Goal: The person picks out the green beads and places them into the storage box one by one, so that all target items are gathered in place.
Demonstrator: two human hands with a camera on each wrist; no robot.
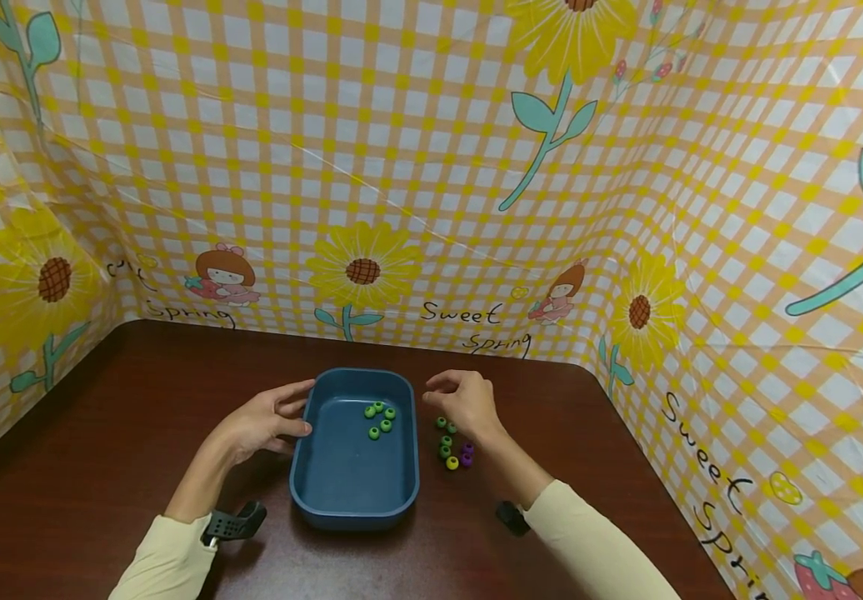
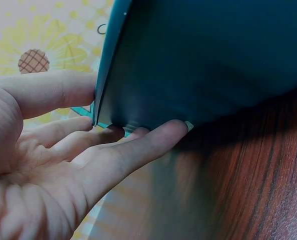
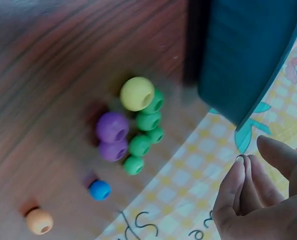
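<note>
A blue rectangular tray [image 1: 356, 512] with rounded corners stands on the table, with several green beads [image 1: 386, 425] lying in it. Along its left side, my left hand [image 1: 262, 421] spreads its fingers and thumb, the tips at the outer wall and rim. Off the tray's right edge hovers my right hand [image 1: 465, 402], thumb apart from the fingertips and no bead showing between them. Below that hand are several more green beads [image 3: 148, 120], a yellow bead [image 1: 452, 462] and two purple beads [image 3: 112, 127]. The right wrist view also shows a blue bead [image 3: 99, 190] and an orange bead [image 3: 39, 221].
The dark brown wooden table [image 1: 596, 467] meets a checked, sunflower-printed cloth [image 1: 416, 167] at the back and both sides. Dark wrist straps [image 1: 235, 523] sit at the cuffs of the pale sleeves [image 1: 169, 558].
</note>
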